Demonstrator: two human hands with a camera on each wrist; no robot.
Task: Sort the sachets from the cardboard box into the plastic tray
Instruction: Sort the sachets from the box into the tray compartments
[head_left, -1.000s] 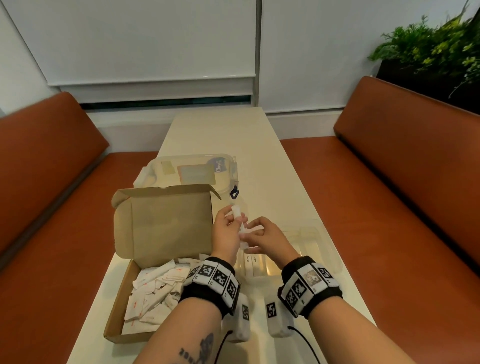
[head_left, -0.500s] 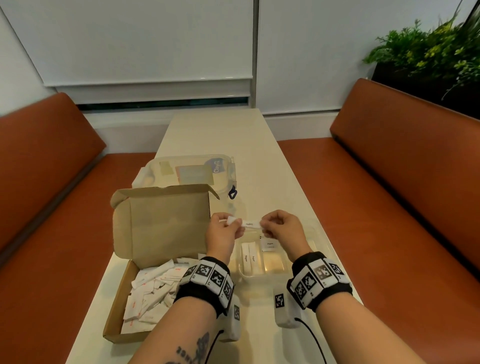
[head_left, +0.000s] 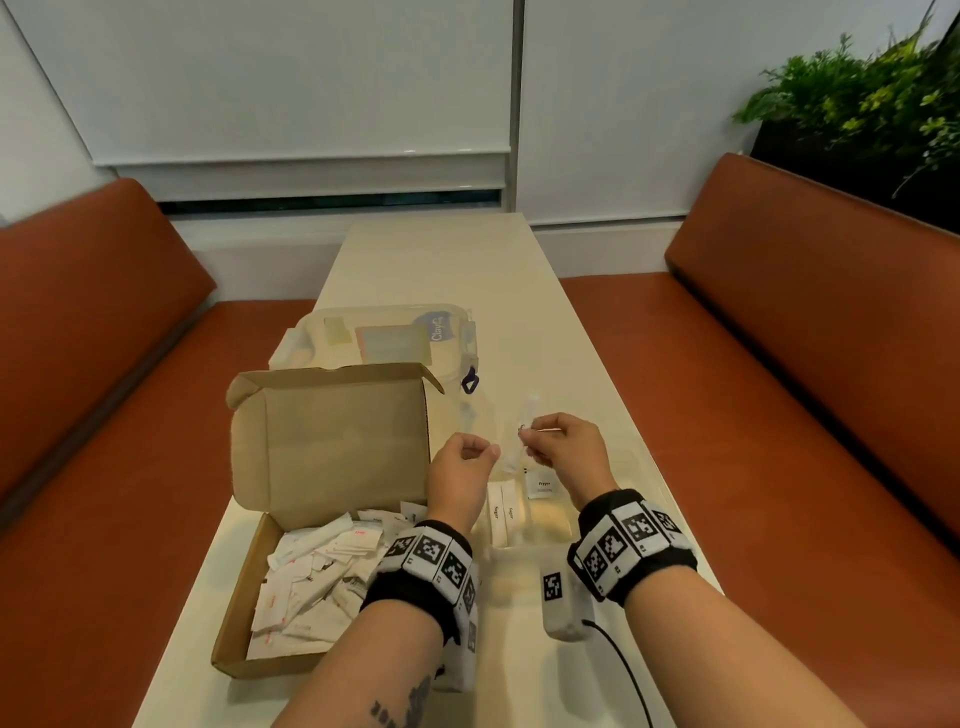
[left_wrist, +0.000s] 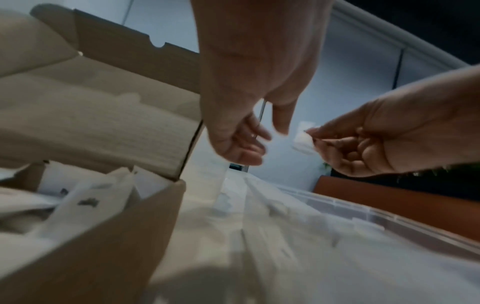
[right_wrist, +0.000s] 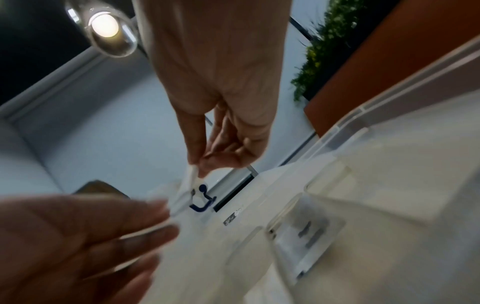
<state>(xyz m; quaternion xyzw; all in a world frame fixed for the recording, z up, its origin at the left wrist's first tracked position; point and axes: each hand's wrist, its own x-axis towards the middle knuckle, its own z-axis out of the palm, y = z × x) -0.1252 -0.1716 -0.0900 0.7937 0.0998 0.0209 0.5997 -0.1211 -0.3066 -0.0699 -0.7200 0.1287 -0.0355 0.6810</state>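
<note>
An open cardboard box (head_left: 332, 447) at the left holds a heap of white sachets (head_left: 322, 577). Right of it lies the clear plastic tray (head_left: 545, 522), with two sugar sachets (head_left: 501, 512) and a pepper sachet (head_left: 543, 486) in its compartments. Above the tray my right hand (head_left: 530, 436) pinches one end of a long white sachet (head_left: 519, 452), which hangs down blurred. The right wrist view shows the same pinch (right_wrist: 197, 166) on the sachet (right_wrist: 192, 181). My left hand (head_left: 485, 454) hovers just left of it, fingers loosely curled and holding nothing (left_wrist: 270, 139).
A clear lidded plastic container (head_left: 384, 338) with a blue clip (head_left: 470, 384) stands behind the box. The narrow cream table (head_left: 441, 260) runs between two orange benches (head_left: 805, 338). A green plant (head_left: 857, 104) is at the far right.
Half a second ago both hands pinched the sachet level between them. The left hand has let go and drawn slightly left; the right hand alone holds it, now hanging.
</note>
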